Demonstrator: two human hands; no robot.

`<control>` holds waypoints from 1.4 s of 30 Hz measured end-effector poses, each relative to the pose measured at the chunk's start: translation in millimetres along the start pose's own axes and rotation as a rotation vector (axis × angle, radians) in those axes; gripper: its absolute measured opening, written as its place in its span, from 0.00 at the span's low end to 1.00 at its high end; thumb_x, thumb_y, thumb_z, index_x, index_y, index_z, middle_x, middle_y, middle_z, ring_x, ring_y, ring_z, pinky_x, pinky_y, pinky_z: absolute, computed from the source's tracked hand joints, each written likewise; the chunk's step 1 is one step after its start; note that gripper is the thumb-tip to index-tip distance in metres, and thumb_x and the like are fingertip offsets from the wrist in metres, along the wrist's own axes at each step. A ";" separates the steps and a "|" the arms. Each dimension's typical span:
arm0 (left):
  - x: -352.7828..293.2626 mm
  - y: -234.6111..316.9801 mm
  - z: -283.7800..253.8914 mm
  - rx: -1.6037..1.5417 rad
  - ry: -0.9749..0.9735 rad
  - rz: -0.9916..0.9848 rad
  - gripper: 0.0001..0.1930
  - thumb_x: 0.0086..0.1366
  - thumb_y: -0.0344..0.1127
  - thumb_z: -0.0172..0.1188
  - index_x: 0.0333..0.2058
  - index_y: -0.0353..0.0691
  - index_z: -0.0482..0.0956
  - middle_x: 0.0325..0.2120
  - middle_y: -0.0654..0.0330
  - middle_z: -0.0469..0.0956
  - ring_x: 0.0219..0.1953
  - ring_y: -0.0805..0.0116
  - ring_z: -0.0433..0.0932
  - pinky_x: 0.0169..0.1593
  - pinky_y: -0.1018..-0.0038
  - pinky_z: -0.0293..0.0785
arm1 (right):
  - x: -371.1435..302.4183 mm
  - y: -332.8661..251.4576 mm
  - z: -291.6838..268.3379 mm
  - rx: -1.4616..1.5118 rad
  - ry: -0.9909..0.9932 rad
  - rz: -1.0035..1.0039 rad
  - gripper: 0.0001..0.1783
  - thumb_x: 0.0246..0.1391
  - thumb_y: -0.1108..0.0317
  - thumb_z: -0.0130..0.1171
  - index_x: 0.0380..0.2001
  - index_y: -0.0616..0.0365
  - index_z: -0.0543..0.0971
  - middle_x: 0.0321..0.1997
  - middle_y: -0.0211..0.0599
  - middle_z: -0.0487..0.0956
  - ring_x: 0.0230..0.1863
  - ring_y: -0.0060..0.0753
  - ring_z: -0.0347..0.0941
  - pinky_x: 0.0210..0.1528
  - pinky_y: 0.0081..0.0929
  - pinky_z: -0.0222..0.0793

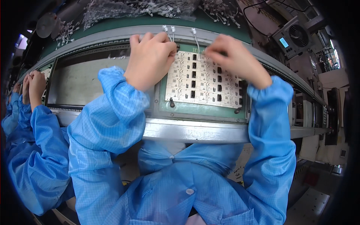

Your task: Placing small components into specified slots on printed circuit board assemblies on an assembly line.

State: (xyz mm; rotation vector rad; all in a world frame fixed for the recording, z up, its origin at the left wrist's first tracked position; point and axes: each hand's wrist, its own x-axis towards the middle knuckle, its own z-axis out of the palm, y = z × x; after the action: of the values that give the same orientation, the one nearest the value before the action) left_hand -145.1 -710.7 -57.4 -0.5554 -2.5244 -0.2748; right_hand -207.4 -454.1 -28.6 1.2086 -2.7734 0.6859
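Though the circuit board lies partly under both curled hands, their grip's unclear.

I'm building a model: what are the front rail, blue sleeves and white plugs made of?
Front rail: probably bare metal, shiny, from its silvery glare. Blue sleeves: likely glossy synthetic cloth, from soft folds and gridlines. White plugs: perhaps plastic, being blocky; finish unclear.

We count one pale board panel mid-frame — three white plugs above its top edge — one fan-fitted box, upper right.
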 end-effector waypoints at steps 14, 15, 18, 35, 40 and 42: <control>14.2 -8.8 -21.1 -0.069 -0.224 0.006 0.04 0.58 0.35 0.69 0.32 0.47 0.88 0.34 0.69 0.80 0.47 0.59 0.72 0.51 0.59 0.63 | 86.3 73.0 18.6 -0.426 0.408 0.358 0.12 0.54 0.62 0.61 0.33 0.62 0.81 0.33 0.56 0.83 0.39 0.60 0.81 0.45 0.52 0.76; 17.5 -8.9 -20.2 -0.068 -0.219 0.049 0.04 0.58 0.35 0.69 0.32 0.47 0.88 0.34 0.68 0.79 0.47 0.59 0.72 0.51 0.59 0.63 | 81.7 71.1 11.0 -0.359 0.464 0.351 0.14 0.53 0.60 0.60 0.32 0.62 0.81 0.33 0.56 0.83 0.39 0.60 0.81 0.45 0.53 0.76; 16.9 -11.2 -19.4 -0.084 -0.246 0.034 0.04 0.59 0.36 0.68 0.33 0.46 0.87 0.35 0.67 0.78 0.47 0.59 0.72 0.51 0.59 0.63 | 78.1 66.3 -4.1 -0.136 0.628 0.314 0.11 0.51 0.66 0.62 0.32 0.63 0.78 0.31 0.57 0.82 0.38 0.62 0.81 0.43 0.50 0.76; 33.2 -27.9 -19.4 -0.330 -0.490 0.023 0.09 0.60 0.37 0.69 0.36 0.40 0.86 0.39 0.62 0.79 0.49 0.56 0.71 0.55 0.64 0.72 | -10.8 39.6 -21.9 0.271 0.776 0.280 0.10 0.55 0.77 0.59 0.42 0.63 0.78 0.25 0.29 0.77 0.29 0.16 0.72 0.33 0.20 0.69; 43.6 -26.5 -27.8 -0.201 -0.570 0.117 0.10 0.59 0.38 0.70 0.36 0.40 0.87 0.40 0.61 0.80 0.50 0.57 0.71 0.56 0.64 0.72 | -14.7 61.0 -25.1 0.164 0.748 0.195 0.07 0.56 0.77 0.61 0.38 0.65 0.79 0.28 0.30 0.78 0.31 0.15 0.72 0.35 0.18 0.69; 42.5 -21.5 -24.4 -0.189 -0.542 0.020 0.09 0.58 0.38 0.70 0.36 0.41 0.88 0.40 0.61 0.81 0.51 0.56 0.72 0.57 0.63 0.71 | -17.2 58.7 -27.8 0.202 0.752 0.185 0.06 0.57 0.77 0.61 0.38 0.66 0.79 0.29 0.30 0.79 0.32 0.15 0.73 0.36 0.18 0.70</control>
State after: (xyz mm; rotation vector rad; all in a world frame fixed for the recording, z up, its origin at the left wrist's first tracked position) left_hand -176.2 -723.2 -15.7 -0.8190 -3.0305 -0.4034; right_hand -240.6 -395.7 -29.4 0.5327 -2.2153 1.1641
